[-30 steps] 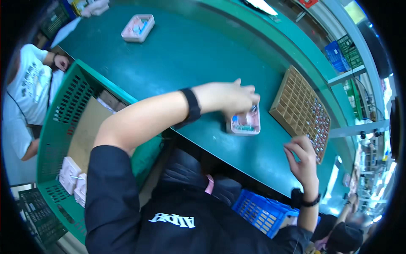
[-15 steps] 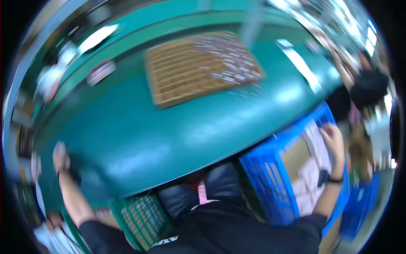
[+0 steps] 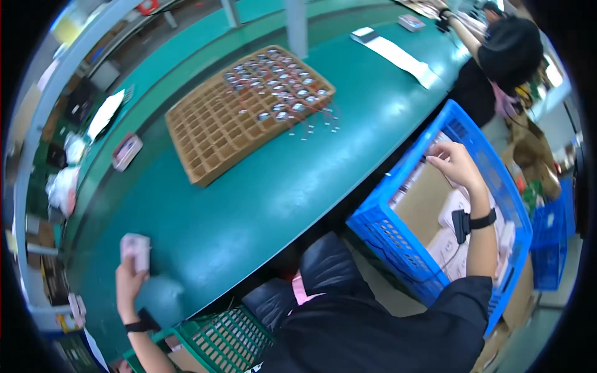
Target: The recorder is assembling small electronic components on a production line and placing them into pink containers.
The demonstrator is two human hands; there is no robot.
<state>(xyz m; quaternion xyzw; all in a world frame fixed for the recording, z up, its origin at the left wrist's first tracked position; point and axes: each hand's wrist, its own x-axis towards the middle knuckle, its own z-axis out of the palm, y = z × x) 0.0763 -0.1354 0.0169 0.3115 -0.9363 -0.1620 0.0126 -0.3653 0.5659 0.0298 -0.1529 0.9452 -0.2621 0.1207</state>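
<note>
My left hand (image 3: pixel 128 280) is over the left part of the green table, closed on a pale pink case (image 3: pixel 136 250). At the right, my right hand (image 3: pixel 458 165) reaches into the far end of a blue crate (image 3: pixel 388 219). Its fingers are curled together by the crate's inner left side; what they hold, if anything, is hidden. Several pale pink cases (image 3: pixel 445 246) lie in the crate around a brown cardboard sheet (image 3: pixel 423 198).
A cardboard compartment tray (image 3: pixel 214 163) sits on the table (image 3: pixel 261 193), partly filled with small wired parts (image 3: pixel 283 93). A pink container (image 3: pixel 127 152) stands left of it, a white strip (image 3: pixel 398 57) to the right. A green basket (image 3: pixel 224 339) is by my legs. A co-worker (image 3: pixel 511 53) sits far right.
The view has turned to the right and sharpened. My right hand has shifted from the crate's far right side to its far left side. The left hand's pink case now shows clearly.
</note>
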